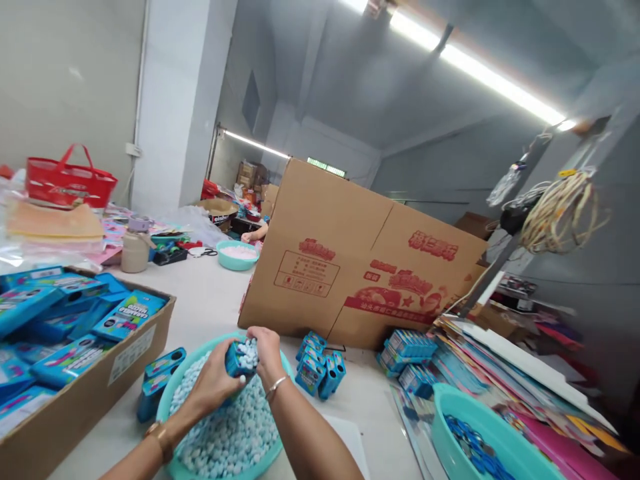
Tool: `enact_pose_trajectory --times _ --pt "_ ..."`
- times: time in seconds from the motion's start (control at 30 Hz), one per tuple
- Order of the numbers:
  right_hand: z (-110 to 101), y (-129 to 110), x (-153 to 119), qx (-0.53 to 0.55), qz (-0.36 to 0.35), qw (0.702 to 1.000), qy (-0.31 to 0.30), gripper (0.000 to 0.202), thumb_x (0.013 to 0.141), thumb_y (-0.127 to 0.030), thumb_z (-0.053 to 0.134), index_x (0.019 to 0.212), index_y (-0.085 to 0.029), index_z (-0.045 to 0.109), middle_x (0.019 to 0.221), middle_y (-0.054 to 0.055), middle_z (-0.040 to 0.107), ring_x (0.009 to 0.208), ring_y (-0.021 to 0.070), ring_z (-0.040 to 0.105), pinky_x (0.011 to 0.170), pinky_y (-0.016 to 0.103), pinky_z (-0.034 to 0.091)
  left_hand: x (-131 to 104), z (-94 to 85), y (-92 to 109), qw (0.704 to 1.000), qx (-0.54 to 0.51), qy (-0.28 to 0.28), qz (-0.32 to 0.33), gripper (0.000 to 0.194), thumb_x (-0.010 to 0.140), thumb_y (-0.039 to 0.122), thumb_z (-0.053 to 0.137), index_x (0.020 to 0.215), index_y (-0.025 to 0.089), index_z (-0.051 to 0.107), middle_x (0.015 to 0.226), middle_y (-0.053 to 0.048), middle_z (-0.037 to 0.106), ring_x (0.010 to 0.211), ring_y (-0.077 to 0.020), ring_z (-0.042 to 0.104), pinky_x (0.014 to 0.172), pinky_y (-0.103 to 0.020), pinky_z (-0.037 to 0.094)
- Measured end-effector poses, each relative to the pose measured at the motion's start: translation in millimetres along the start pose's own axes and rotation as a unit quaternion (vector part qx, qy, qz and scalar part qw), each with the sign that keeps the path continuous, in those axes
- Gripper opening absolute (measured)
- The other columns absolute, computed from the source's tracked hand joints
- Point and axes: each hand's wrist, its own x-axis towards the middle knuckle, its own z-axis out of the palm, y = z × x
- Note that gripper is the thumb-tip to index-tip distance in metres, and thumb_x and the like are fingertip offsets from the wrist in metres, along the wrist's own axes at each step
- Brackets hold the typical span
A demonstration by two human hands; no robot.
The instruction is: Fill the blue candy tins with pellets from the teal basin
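Note:
My left hand is wrapped round a small blue box, held tilted over a teal basin. Pale blue and white round pellets are heaped at the box's top. My right hand curls against the far right side of the box, fingers closed at its edge; its fingertips are partly hidden. More of the same pellets fill the basin below. One loose pellet sits by my left thumb.
Blue boxes stand left of the basin, with others to its right. A carton of flat blue boxes is at left. A tall cardboard sheet stands behind. Another teal basin holds blue items at right. A person's arm shows beyond.

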Motion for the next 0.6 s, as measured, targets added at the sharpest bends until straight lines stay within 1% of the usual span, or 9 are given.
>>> enact_pose_trajectory --times 0.17,0.23,0.33,0.4,0.5,0.6 --pt "-6 1 1 -0.004 -0.003 1.0 0.0 0.011 0.056 -0.026 0.063 0.048 -0.019 0.065 0.053 0.0 0.061 0.059 0.015 0.05 0.061 0.027 0.04 9 -0.3 1 0.998 0.032 -0.048 0.013 0.069 0.061 0.026 0.071 0.127 0.018 0.05 0.122 -0.013 0.067 0.115 -0.0327 0.065 0.102 -0.047 0.05" --pt "-8 1 3 -0.004 -0.002 1.0 -0.005 0.013 0.057 -0.028 0.063 0.048 -0.018 0.065 0.053 0.0 0.061 0.059 0.0151 0.051 0.06 0.027 0.041 11 -1.8 1 0.997 0.037 -0.062 0.004 0.069 0.064 0.028 0.071 0.129 0.018 0.05 0.123 -0.012 0.067 0.114 -0.0319 0.065 0.1 -0.044 0.05" --pt "-7 0 5 -0.005 0.0 1.0 -0.011 0.015 0.058 -0.029 0.064 0.05 -0.017 0.067 0.054 0.002 0.063 0.059 0.0157 0.052 0.061 0.027 0.042 13 -6.1 4 0.996 0.045 -0.073 -0.022 0.068 0.066 0.033 0.073 0.129 0.017 0.051 0.117 -0.011 0.07 0.108 -0.0325 0.067 0.095 -0.043 0.051" --pt "-5 -2 6 0.0 -0.005 1.0 -0.016 0.016 0.06 -0.031 0.064 0.052 -0.017 0.068 0.056 0.002 0.064 0.061 0.0156 0.054 0.063 0.027 0.042 13 -8.8 7 0.996 0.045 -0.073 -0.024 0.067 0.068 0.035 0.073 0.128 0.018 0.051 0.112 -0.01 0.07 0.104 -0.0323 0.068 0.092 -0.043 0.051" --pt "-2 -10 4 0.012 -0.029 0.999 -0.015 0.018 0.062 -0.032 0.062 0.056 -0.017 0.07 0.06 0.002 0.065 0.064 0.0156 0.056 0.066 0.027 0.044 14 -9.5 11 0.998 -0.004 -0.056 0.015 0.064 0.068 0.031 0.071 0.126 0.017 0.049 0.114 -0.01 0.068 0.104 -0.0305 0.067 0.094 -0.044 0.052" --pt "2 -17 2 0.034 -0.054 0.998 -0.006 0.02 0.065 -0.033 0.061 0.059 -0.016 0.071 0.062 0.002 0.066 0.066 0.0161 0.057 0.067 0.027 0.044 12 -5.7 12 0.995 -0.078 -0.05 0.045 0.065 0.07 0.031 0.07 0.128 0.017 0.045 0.122 -0.013 0.063 0.111 -0.0307 0.064 0.098 -0.046 0.052"
